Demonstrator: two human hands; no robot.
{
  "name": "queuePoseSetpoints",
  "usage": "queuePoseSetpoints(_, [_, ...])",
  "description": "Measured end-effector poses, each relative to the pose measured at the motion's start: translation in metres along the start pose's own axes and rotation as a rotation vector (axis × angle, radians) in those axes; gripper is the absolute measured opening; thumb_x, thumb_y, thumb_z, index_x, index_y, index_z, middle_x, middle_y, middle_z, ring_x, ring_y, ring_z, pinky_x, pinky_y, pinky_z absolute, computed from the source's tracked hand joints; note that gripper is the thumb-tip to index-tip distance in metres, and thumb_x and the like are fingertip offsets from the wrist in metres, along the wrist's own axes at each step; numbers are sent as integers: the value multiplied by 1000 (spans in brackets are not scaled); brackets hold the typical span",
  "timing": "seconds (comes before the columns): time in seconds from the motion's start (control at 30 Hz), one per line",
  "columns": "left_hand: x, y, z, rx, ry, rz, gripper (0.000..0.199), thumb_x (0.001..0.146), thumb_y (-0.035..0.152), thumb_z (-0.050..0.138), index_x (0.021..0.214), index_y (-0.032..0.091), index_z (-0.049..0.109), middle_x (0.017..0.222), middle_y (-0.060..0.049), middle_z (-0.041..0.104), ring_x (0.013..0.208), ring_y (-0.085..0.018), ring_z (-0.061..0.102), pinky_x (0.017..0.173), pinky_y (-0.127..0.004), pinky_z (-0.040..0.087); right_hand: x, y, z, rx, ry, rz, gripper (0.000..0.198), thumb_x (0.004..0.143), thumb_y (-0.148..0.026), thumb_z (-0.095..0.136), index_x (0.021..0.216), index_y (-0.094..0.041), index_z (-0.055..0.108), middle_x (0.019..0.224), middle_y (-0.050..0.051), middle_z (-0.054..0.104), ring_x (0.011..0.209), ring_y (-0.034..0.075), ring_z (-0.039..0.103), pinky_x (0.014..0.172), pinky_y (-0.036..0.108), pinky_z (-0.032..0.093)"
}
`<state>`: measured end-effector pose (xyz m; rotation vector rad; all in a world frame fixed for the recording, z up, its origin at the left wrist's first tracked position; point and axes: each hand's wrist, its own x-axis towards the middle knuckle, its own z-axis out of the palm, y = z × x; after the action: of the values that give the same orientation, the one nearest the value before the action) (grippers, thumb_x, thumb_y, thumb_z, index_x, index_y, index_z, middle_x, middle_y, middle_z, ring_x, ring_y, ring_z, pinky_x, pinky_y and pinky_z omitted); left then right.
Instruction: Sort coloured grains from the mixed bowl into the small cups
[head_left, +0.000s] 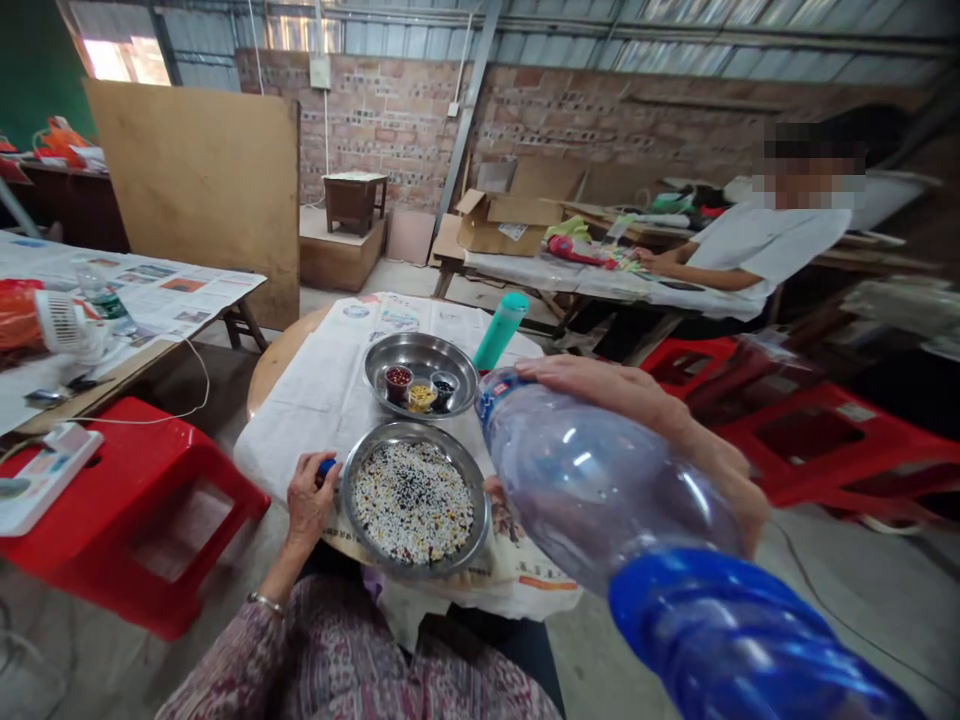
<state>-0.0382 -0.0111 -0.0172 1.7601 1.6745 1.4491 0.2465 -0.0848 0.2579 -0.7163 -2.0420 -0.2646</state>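
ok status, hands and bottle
Right hand grips tilted plastic bottle. Left hand shut on blue cap beside bead tray. Nothing blocking.

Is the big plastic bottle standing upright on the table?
No. The right hand holds the plastic bottle tilted in the air, off the table.

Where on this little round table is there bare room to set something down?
Bare newspaper left of the two steel trays, and at the far edge beyond the cup tray. The near middle is crowded: bead tray, left hand, teal tube.
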Motion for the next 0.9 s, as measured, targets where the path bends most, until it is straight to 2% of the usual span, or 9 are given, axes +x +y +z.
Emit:
queuePoseSetpoints(0.07, [0, 0, 0, 0, -4, -8, 28, 92, 41, 56, 103, 19, 68, 102, -6, 64, 87, -18, 65, 81, -31, 54, 1, 0, -1, -5, 3, 11, 66, 80, -44, 74, 141, -35, 50, 127, 4, 68, 113, 31, 67, 92, 50, 62])
queuePoseSetpoints(0.23, [1, 0, -1, -14, 3, -8, 30, 91, 44, 56, 102, 20, 69, 102, -6, 65, 91, -20, 65, 84, -34, 54, 9, -5, -6, -8, 29, -8, 66, 81, -39, 74, 142, -32, 50, 128, 6, 67, 117, 32, 65, 97, 51, 59])
queuePoseSetpoints(0.43, [2, -3, -1, -31, 7, -14, 33, 89, 47, 54, 101, 20, 69, 103, -7, 66, 94, -23, 65, 89, -38, 55, 23, -27, -14, -41, 75, 29, 48, 89, -33, 65, 136, -28, 56, 125, 7, 68, 117, 29, 65, 100, 48, 57])
queuePoseSetpoints(0.63, [2, -6, -1, -39, 5, -17, 34, 88, 48, 56, 101, 20, 71, 104, -8, 67, 95, -24, 67, 89, -38, 56, 30, -41, -19, -75, 104, -39, 49, 89, -22, 64, 137, -27, 56, 124, 8, 69, 115, 27, 67, 98, 46, 59])
queuePoseSetpoints(0.9, [3, -13, 1, -56, 18, -21, 35, 86, 53, 55, 98, 25, 72, 104, -7, 69, 96, -27, 69, 87, -40, 58, 39, -41, -33, -78, 40, -198, 47, 92, -31, 56, 139, -26, 53, 123, 9, 70, 114, 28, 68, 94, 47, 61])
